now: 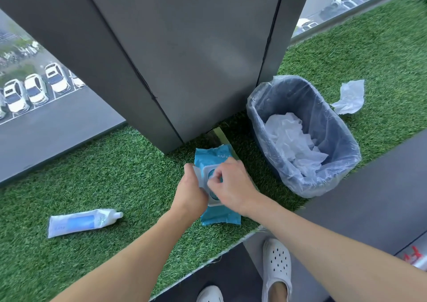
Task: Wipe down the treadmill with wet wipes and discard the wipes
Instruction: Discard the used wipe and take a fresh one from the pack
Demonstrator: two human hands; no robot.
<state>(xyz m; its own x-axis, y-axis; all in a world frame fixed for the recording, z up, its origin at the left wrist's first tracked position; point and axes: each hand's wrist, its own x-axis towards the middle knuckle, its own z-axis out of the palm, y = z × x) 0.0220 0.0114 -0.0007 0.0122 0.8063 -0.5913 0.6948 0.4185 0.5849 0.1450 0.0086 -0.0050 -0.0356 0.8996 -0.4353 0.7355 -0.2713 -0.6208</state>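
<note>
A teal wet-wipe pack [220, 216] lies on the artificial grass at the foot of a grey pillar. Its white plastic lid [200, 174] stands flipped open to the left. My left hand [191, 192] holds the pack at the lid's edge. My right hand [231, 184] is over the pack's opening, its fingertips pinching at a wipe there; the wipe itself is mostly hidden by my fingers. A blue bin [332, 144] lined with a clear bag stands to the right and holds several crumpled white wipes [293, 142].
A white and blue tube [80, 223] lies on the grass to the left. A loose crumpled wipe [350, 97] lies behind the bin. The grey pillar [184, 59] rises just beyond the pack. My white shoes [276, 267] stand on dark floor below the grass edge.
</note>
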